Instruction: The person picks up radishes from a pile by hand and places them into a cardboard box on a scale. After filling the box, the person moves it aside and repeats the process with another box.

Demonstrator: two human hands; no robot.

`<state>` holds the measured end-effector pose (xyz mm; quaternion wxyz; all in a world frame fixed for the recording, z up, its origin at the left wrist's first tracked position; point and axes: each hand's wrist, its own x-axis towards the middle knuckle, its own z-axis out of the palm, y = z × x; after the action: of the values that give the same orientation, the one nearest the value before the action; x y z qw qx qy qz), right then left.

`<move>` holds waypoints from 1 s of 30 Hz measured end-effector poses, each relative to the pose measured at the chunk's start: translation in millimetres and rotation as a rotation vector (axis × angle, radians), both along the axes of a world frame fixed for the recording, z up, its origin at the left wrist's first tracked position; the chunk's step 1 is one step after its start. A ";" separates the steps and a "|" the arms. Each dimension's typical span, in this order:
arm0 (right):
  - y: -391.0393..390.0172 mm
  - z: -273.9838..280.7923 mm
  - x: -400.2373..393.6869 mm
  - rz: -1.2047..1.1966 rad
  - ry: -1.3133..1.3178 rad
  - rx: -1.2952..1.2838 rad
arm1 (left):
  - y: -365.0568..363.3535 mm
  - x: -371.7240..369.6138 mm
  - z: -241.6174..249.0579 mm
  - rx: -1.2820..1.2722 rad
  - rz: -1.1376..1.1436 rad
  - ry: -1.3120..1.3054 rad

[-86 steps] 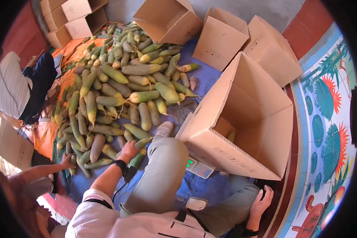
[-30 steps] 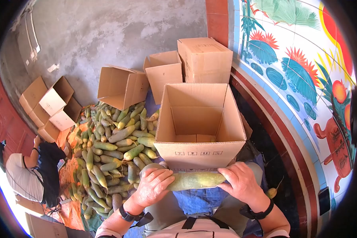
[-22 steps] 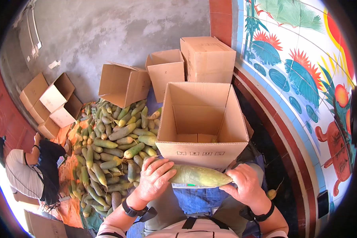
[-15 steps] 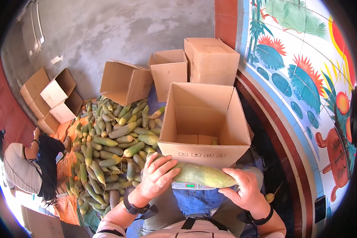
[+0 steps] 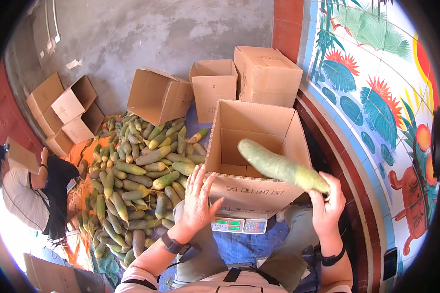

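Note:
My right hand (image 5: 327, 202) grips the yellowish end of a large green radish (image 5: 281, 167), whose other end points up and left over the open cardboard box (image 5: 254, 194). My left hand (image 5: 198, 201) is empty, its fingers spread, beside the near left corner of that box. Under the box is a digital scale (image 5: 239, 225) with lit green displays. A large heap of green radishes (image 5: 132, 180) lies to the left of the box.
Behind the heap are an open box on its side (image 5: 154, 97), an upright open box (image 5: 213, 93) and a closed box (image 5: 271, 78). More boxes (image 5: 66, 110) are stacked at the left wall. Another person (image 5: 27, 195) sits at the far left. A painted tile wall (image 5: 357, 97) borders the right.
The radish has moved up over the box, held now by my right hand alone. My left hand has let go and opened. More of the scale shows. The other person now holds a box.

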<state>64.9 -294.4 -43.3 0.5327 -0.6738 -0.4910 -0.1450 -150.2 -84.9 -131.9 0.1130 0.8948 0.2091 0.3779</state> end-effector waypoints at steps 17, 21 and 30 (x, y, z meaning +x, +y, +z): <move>89.6 -21.1 81.0 0.128 0.057 -0.870 | 5.2 4.0 -23.7 0.016 0.026 0.034; 103.6 -26.4 83.0 0.118 -0.029 -1.023 | 5.7 3.6 -24.4 0.032 0.028 0.052; 104.5 -38.0 88.3 0.210 0.353 -0.952 | 4.1 4.5 -25.0 0.030 0.043 0.044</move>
<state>153.2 -190.0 -81.3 0.2535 -0.8029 -0.4703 0.2645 -145.8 -80.8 -157.0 0.0869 0.8998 0.2250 0.3637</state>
